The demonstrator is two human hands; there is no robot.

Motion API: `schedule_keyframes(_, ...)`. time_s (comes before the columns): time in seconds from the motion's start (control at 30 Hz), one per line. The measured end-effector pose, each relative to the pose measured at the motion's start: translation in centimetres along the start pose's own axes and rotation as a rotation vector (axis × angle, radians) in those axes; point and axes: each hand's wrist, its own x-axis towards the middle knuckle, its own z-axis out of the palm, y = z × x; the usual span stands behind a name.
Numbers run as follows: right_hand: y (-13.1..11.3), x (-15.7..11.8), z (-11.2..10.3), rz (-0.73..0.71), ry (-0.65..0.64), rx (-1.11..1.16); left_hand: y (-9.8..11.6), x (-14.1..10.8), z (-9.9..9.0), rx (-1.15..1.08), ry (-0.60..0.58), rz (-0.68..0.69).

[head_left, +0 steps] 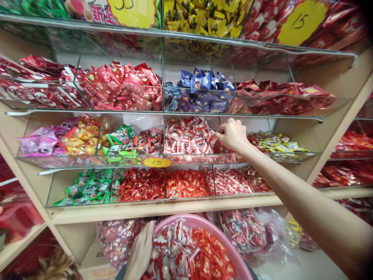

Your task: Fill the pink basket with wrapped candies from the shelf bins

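Note:
My right hand [233,135] reaches into a shelf compartment with its fingers curled, pinching at the edge of a pile of red-and-white wrapped candies [188,137]. The fingertips partly hide what they grip. Below, a pink plastic basket [201,221] holds more red-and-white wrapped candies [171,249] on its left and orange-red wrapped candies [212,252] on its right. My left hand [141,247] lies along the basket's left side, its fingers stretched out and close together, touching the candies there.
Clear dividers split the shelves into candy compartments. Yellow-wrapped candies [281,143] lie right of my right hand, blue ones [201,83] above. A yellow price tag [157,162] hangs on a shelf edge. Bagged candies [241,229] sit beneath the wooden bottom ledge [116,211].

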Motion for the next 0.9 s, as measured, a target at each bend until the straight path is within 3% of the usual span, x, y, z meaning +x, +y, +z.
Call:
schedule_keyframes(0.3,0.6,-0.5,0.0,-0.007,0.033,0.057,-0.2,0.2,0.0,0.004,0.005,0.012)
schedule_keyframes(0.47,0.8,-2.0,-1.4,-0.037,0.093,0.137,0.2,0.0,0.0,0.031,-0.019,0.009)
schedule_keyframes(0.57,0.4,-4.7,-2.6,-0.126,0.148,0.238,0.3,-0.1,0.0,0.026,-0.006,0.016)
schedule_keyframes(0.67,-0.5,-8.8,-2.4,-0.232,0.118,0.356,0.5,-0.2,0.0,0.022,0.015,0.025)
schedule_keyframes(0.8,-2.8,-15.0,1.1,-0.292,-0.085,0.524,1.1,-0.4,-0.2,0.03,0.009,0.033)
schedule_keyframes(0.9,-4.9,-18.7,4.6,-0.257,-0.259,0.623,1.4,-0.5,-0.2,0.038,0.014,0.034)
